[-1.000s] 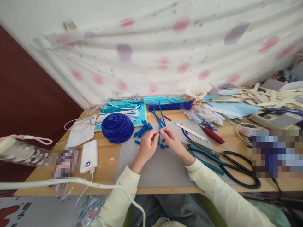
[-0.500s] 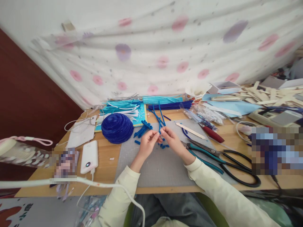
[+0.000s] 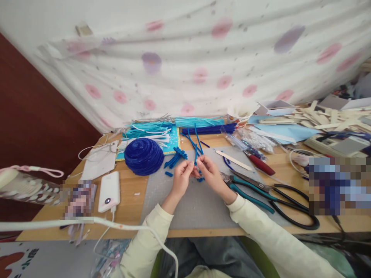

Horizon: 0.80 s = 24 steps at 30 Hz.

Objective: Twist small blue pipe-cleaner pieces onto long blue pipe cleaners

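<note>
Both hands meet above the grey cutting mat [image 3: 185, 212], fingers pinched around a short blue pipe cleaner [image 3: 196, 150] that stands up between them. My left hand [image 3: 182, 175] is closed at its lower part; my right hand [image 3: 209, 173] pinches it from the other side. Its lower end is hidden by the fingers. Left of the hands lies a small pile of curled blue pipe cleaner pieces [image 3: 176, 156]. Longer blue pipe cleaners [image 3: 192, 139] lie just beyond. A dark blue dome wound from pipe cleaners [image 3: 144, 156] sits farther left.
Right of the hands are teal-handled pliers [image 3: 252, 197], large black scissors [image 3: 292, 204], a wooden stick [image 3: 233, 160] and a red-handled tool [image 3: 262, 165]. Bundles of pipe cleaners [image 3: 208, 129] lie at the back. A white power bank [image 3: 109, 192] with a cable is on the left.
Both hands have shifted very slightly, staying together on the blue pipe cleaner. The things on the table have not moved.
</note>
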### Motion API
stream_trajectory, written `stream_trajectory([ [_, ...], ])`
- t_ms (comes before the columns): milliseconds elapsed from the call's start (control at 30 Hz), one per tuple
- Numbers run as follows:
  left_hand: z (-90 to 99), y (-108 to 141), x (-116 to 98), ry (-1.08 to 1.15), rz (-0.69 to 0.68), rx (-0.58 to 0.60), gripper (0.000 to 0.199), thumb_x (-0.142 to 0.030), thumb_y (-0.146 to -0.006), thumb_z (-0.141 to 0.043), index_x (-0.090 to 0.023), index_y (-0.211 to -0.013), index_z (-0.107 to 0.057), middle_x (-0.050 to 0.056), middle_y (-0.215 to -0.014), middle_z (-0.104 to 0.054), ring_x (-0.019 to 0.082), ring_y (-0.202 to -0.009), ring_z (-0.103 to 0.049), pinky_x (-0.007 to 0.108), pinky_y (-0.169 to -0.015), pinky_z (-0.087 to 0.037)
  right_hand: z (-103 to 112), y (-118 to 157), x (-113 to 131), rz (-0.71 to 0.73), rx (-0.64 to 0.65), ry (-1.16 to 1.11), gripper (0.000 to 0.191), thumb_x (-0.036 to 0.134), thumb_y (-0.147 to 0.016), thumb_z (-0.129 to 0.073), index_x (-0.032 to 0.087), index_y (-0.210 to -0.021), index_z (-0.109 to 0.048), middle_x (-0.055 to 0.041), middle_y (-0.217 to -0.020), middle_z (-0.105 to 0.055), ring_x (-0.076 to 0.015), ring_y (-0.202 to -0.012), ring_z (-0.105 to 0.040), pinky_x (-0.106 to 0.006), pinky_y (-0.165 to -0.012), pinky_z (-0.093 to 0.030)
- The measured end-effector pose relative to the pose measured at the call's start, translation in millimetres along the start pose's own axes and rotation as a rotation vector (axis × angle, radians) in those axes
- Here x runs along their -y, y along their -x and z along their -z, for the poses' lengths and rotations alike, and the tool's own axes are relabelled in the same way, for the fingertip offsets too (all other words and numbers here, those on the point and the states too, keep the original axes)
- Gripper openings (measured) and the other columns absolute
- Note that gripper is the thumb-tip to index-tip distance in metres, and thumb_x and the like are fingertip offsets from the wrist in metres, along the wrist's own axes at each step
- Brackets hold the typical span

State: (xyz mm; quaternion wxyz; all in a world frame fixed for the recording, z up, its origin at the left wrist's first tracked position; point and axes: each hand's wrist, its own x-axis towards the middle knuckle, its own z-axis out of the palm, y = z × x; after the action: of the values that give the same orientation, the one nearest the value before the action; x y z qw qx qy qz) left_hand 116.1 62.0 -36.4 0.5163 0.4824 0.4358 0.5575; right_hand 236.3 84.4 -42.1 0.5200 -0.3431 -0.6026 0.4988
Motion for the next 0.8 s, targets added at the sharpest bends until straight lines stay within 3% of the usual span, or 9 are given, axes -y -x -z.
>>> stream_trajectory([
  [167,4.1,-2.2,2.2,0.005,-0.007,-0.013,0.032,-0.047,-0.079,-0.057,-0.017,-0.070,-0.055,-0.003,-0.057,-0.057,0.011,-0.052,-0.056,0.025,-0.057,-0.049,2.3,-3.4,8.4,-0.019,0.009,-0.004,0.038,0.054,-0.085,-0.048,0.020,-0.071,-0.050,0.0007,-0.068,-0.047,-0.0134,-0.067,-0.046,-0.027,-0.065,-0.040],
  [433,9.8,-3.8,-4.2,-0.286,-0.157,-0.005,0.030,-0.043,-0.087,-0.048,-0.018,-0.073,-0.057,0.000,-0.062,-0.063,0.013,-0.059,-0.061,0.024,-0.060,-0.048,11.6,-10.0,2.7,-0.014,0.100,0.010,0.029,0.047,-0.079,-0.059,0.019,-0.077,-0.051,0.0011,-0.069,-0.050,-0.0125,-0.064,-0.047,-0.026,-0.063,-0.040],
  [533,31.5,-5.6,-16.9,-0.561,-0.139,-0.096,0.036,-0.043,-0.090,-0.041,-0.018,-0.076,-0.061,0.003,-0.066,-0.068,0.014,-0.058,-0.062,0.024,-0.059,-0.047,25.0,-16.8,5.2,-0.055,0.181,0.275,0.024,0.041,-0.080,-0.055,0.018,-0.074,-0.054,0.0009,-0.065,-0.052,-0.0121,-0.060,-0.047,-0.024,-0.059,-0.038],
  [633,64.2,-2.6,-24.4,-0.917,-0.061,-0.167,0.022,-0.033,-0.086,-0.049,-0.020,-0.076,-0.064,0.002,-0.066,-0.068,0.015,-0.059,-0.062,0.025,-0.060,-0.044,34.7,-19.6,10.0,-0.125,0.319,0.716,0.015,0.027,-0.079,-0.054,0.015,-0.072,-0.061,-0.0012,-0.065,-0.060,-0.0122,-0.060,-0.051,-0.023,-0.058,-0.036],
  [700,83.9,1.7,-23.8,-1.101,-0.018,-0.169,0.011,-0.020,-0.078,-0.058,-0.021,-0.084,-0.067,0.002,-0.072,-0.068,0.015,-0.064,-0.061,0.026,-0.064,-0.043,37.2,-18.9,11.2,-0.143,0.373,0.870,0.010,0.021,-0.076,-0.057,0.015,-0.070,-0.064,-0.0025,-0.065,-0.064,-0.0128,-0.060,-0.054,-0.023,-0.058,-0.035],
  [800,101.5,6.4,-17.2,-1.182,-0.004,-0.091,0.020,-0.014,-0.073,-0.062,-0.020,-0.092,-0.068,0.003,-0.079,-0.064,0.015,-0.068,-0.058,0.027,-0.068,-0.044,38.2,-17.1,9.7,-0.134,0.382,0.940,0.013,0.021,-0.073,-0.061,0.016,-0.062,-0.065,-0.0045,-0.061,-0.064,-0.0138,-0.056,-0.052,-0.025,-0.055,-0.030],
])
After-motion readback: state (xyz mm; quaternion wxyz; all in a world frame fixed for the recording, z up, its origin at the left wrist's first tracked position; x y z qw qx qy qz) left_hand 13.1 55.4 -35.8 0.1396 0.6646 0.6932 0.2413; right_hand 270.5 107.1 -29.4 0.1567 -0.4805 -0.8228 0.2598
